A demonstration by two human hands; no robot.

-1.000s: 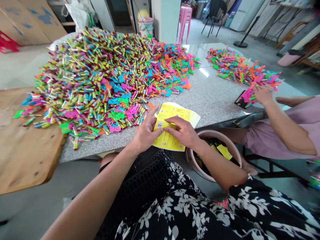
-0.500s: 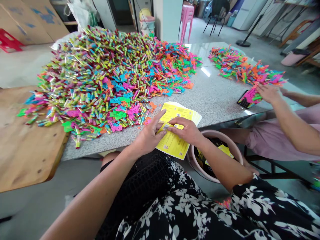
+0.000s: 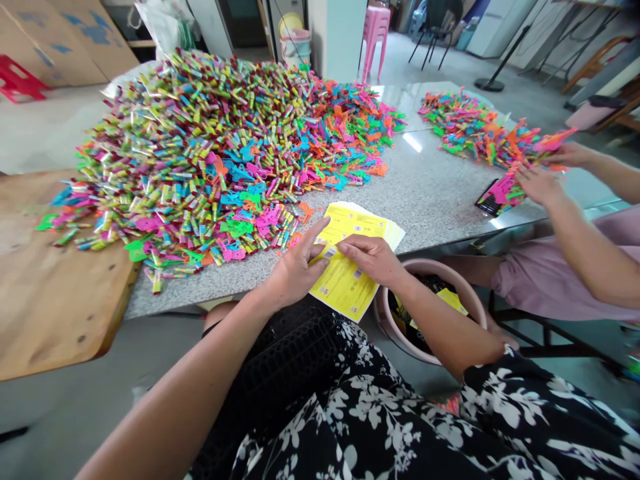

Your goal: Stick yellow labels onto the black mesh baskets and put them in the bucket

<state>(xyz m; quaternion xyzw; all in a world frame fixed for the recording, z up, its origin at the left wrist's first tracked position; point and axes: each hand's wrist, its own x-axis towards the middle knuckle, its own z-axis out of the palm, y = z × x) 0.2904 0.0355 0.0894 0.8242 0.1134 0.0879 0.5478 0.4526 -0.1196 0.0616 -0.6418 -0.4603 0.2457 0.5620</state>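
A stack of yellow printed sheets (image 3: pixel 345 280) with small barcodes lies at the table's front edge and juts out over my lap. My left hand (image 3: pixel 297 270) is at the stack's left side, index finger stretched out, thumb and other fingers pinching the yellow paper. From the right, my right hand (image 3: pixel 375 260) pinches the paper between thumb and curled fingers, close to the left fingertips. Whether they grip one sheet or a separate small card cannot be made out. A large heap of colourful small plastic tubes and clip-like pieces (image 3: pixel 215 153) rises just beyond the hands.
A pink bucket (image 3: pixel 480 300) holding black and yellow cards stands below the table edge on my right. Further right, a co-worker's hands (image 3: pixel 543 183) handle pink and green pieces by a second pile (image 3: pixel 465 123). A wooden board (image 3: pixel 55 287) is at left.
My fingertips have drawn slightly apart over the yellow paper, uncovering more of a barcode. The co-worker's far hand has come up to the second pile, at an orange piece.
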